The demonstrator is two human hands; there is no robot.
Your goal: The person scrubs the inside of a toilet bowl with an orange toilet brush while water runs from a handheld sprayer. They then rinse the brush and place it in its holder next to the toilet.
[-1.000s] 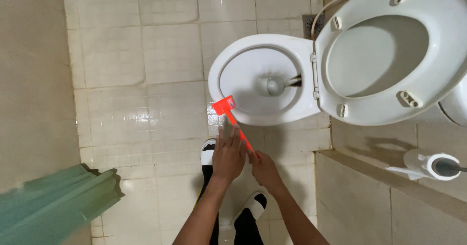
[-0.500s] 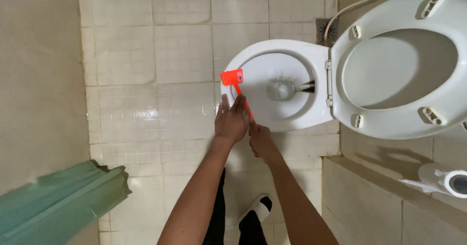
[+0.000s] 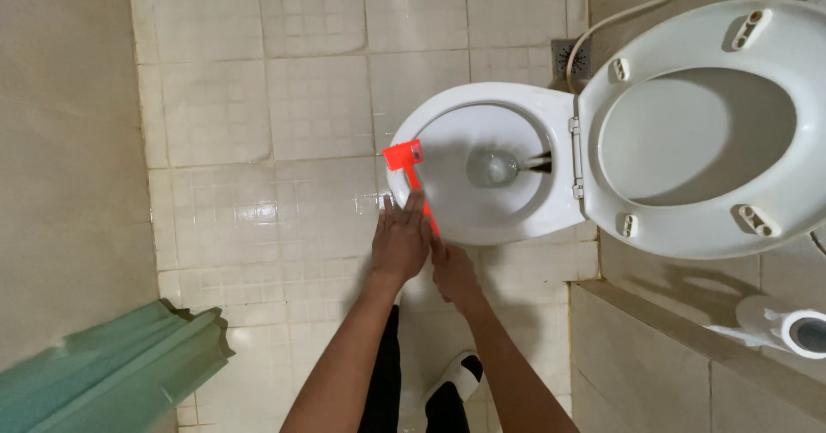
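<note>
Just above both hands [image 3: 426, 257] (together): red tool [image 3: 411, 171].

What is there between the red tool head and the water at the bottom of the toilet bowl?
In the head view, only the bare white inner wall of the bowl lies between the red tool head and the water; nothing else is there.

1. We see a bright orange-red tool [image 3: 413, 175] with a flat rectangular head and a thin straight handle.
2. It slants, head up over the near rim of the white toilet bowl [image 3: 516, 227].
3. Its handle runs down between our left hand [image 3: 401, 244] and right hand [image 3: 453, 270].
</note>
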